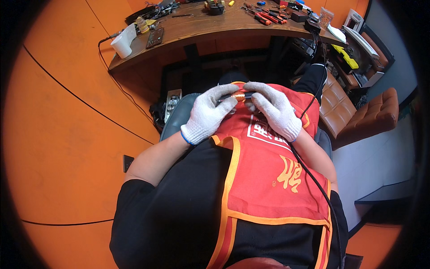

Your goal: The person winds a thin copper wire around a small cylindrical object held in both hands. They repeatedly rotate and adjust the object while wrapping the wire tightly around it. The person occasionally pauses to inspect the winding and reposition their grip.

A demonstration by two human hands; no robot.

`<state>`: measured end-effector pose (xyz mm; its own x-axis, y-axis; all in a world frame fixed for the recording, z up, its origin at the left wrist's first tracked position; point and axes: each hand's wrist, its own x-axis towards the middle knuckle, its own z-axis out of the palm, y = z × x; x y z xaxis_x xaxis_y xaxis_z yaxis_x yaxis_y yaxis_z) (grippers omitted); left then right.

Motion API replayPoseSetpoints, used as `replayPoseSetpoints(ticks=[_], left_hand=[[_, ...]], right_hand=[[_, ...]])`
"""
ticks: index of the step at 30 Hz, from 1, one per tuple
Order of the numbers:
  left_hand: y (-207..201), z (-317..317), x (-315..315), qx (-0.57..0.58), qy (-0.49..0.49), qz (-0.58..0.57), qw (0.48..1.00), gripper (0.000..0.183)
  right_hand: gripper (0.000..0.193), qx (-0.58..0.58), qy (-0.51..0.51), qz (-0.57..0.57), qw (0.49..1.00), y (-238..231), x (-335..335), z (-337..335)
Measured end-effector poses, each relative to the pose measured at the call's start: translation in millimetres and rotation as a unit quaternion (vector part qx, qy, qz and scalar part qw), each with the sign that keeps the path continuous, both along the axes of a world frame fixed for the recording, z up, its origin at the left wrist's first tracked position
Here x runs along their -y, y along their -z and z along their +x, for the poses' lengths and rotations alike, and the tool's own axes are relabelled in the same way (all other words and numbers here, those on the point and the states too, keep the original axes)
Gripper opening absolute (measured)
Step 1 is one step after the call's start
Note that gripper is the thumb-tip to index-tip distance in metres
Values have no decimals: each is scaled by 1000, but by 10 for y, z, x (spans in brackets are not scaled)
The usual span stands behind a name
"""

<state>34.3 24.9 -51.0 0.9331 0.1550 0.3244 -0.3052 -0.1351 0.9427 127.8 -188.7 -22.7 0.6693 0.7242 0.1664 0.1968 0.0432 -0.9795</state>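
Between my two hands, above my lap, is a dark rod with a shiny copper-coloured coil (238,96) around its middle. My left hand (207,112), in a white knitted glove, pinches its left end between thumb and fingers. On the other end, the thumb and fingers of my right hand (277,110), gloved the same way, are closed. My fingertips cover both ends of the rod, so its exact kind does not show. Below my hands a red apron (264,188) with yellow edging lies over my lap.
Ahead stands a wooden table (188,28) bearing red-handled pliers (264,18), a paper roll (123,42) and a dark phone-like slab (155,38). A black cable (309,170) runs down over my right arm. Brown padded chairs (369,112) stand at right; an orange wall (67,134) at left.
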Motion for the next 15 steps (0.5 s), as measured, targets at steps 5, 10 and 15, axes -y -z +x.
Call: replayPoseSetpoints(ticks=[5, 10, 15], left_hand=[[-19, -20, -28, -37, 19, 7, 999, 37], [-71, -26, -78, -121, 62, -108, 985, 37], [-38, -24, 3, -25, 32, -52, 998, 37]], right_hand=[[29, 10, 31, -4, 999, 30, -23, -22], [32, 147, 50, 5, 988, 109, -52, 35], [32, 138, 21, -26, 990, 134, 20, 120]])
